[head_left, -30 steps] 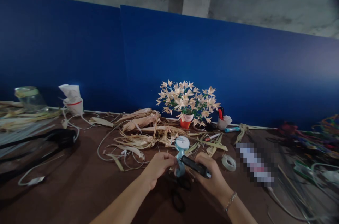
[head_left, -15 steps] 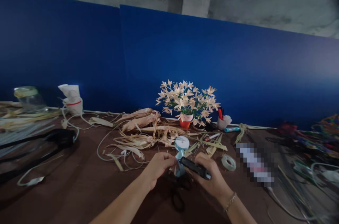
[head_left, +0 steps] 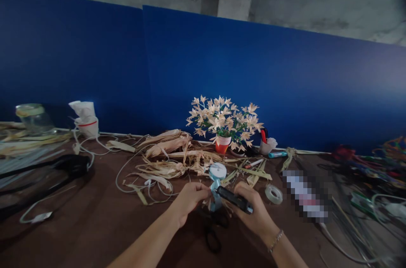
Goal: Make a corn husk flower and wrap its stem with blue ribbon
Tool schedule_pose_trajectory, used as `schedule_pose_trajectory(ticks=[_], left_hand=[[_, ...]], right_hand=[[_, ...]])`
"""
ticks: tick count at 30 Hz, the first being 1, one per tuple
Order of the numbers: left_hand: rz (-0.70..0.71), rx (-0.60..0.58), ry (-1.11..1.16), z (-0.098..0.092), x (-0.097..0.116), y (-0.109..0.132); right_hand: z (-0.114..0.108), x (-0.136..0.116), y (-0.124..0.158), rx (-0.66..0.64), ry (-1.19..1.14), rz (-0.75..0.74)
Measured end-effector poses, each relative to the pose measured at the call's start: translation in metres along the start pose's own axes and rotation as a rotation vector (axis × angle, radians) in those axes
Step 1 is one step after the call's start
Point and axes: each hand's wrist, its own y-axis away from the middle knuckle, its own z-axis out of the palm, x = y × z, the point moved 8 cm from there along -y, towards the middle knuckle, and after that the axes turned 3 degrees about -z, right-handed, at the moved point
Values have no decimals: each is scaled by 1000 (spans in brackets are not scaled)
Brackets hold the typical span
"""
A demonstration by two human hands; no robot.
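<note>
My left hand (head_left: 192, 198) is closed in a pinch, its thumb and fingertips pressed together; whatever lies between them is too small to make out. Facing it, my right hand (head_left: 250, 204) grips a black rod-shaped tool (head_left: 233, 198) whose far end points toward my left fingertips. Just beyond the hands stands a light blue object with a round white top (head_left: 218, 170), its lower part partly hidden by the tool and fingers. Below the hands on the brown table lies a pair of black-handled scissors (head_left: 213, 240), their blades hidden in shadow.
Dried husks (head_left: 168, 149) lie heaped behind my left hand. A flower arrangement in a red and white pot (head_left: 223, 144) stands at the back. Right of my hand are a tape roll (head_left: 274, 194) and a pixelated object (head_left: 306, 197). Cables (head_left: 119, 175) and a glass jar (head_left: 34, 118) are on the left.
Almost nothing differs. Both hands and the black tool keep nearly the same place; the view has shifted very slightly.
</note>
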Motion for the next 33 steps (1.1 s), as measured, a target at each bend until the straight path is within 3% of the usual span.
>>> schedule_pose_trajectory(ticks=[8,13,17,20,23,25,27,30,32,33], left_hand=[[87,6,-53,-3,-1,-5],[216,63,-225,-6,5,-7],[237,51,-258,-5,6,-7],[226,50,-235,-5,10,-5],[173,45,-167,-5,11,-2],[140,30,-117,-3,10,0],[116,21,-72,-2,9,1],[85,9,-38,0,7,1],[84,0,-43,1,5,1],[93,-9,-51,2,5,0]], right_hand=[[-14,3,-1,60,30,17],[-2,-7,4,-45,-83,4],[-38,24,12,325,-11,232],[-58,59,21,225,300,442],[-70,94,45,17,561,711],[-73,104,61,-74,674,802],[-76,99,70,-86,776,802],[-79,70,61,47,885,674],[-72,45,44,185,746,532],[-61,34,34,206,558,439]])
